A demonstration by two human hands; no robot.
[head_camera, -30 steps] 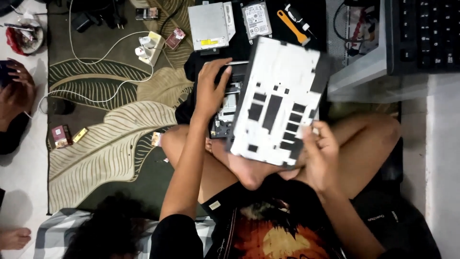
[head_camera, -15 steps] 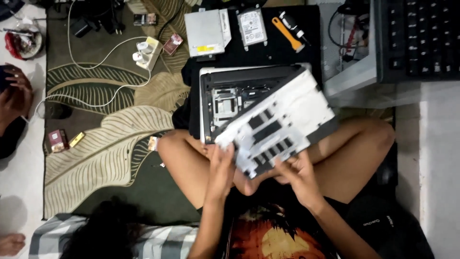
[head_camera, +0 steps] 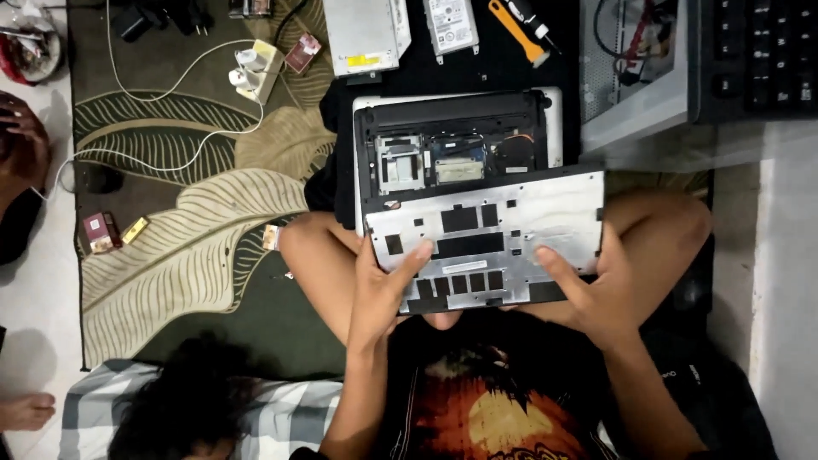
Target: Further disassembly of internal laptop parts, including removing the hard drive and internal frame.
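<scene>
Hands on the panel now, both of them: the left hand (head_camera: 385, 290) grips its near-left corner with the thumb laid on top and the fingers tucked underneath, and the right hand (head_camera: 588, 294) clamps the near-right edge the same way, thumb stretched across the grey face. A second ago the silver panel (head_camera: 490, 234) stood cocked on a slant, held up off the lap; half a second back it was tilted corner-down over the machine. It has swung square and come level, so the cover looks lined up with the body rather than being carried off at an angle. The opened laptop (head_camera: 456, 149) lies just beyond it on the dark mat, its insides showing, and the panel's far edge overlaps its near edge. Long axis of the panel runs left to right across the knees; its slotted inner face looks up. An orange-handled screwdriver (head_camera: 515, 30) lies further off.
</scene>
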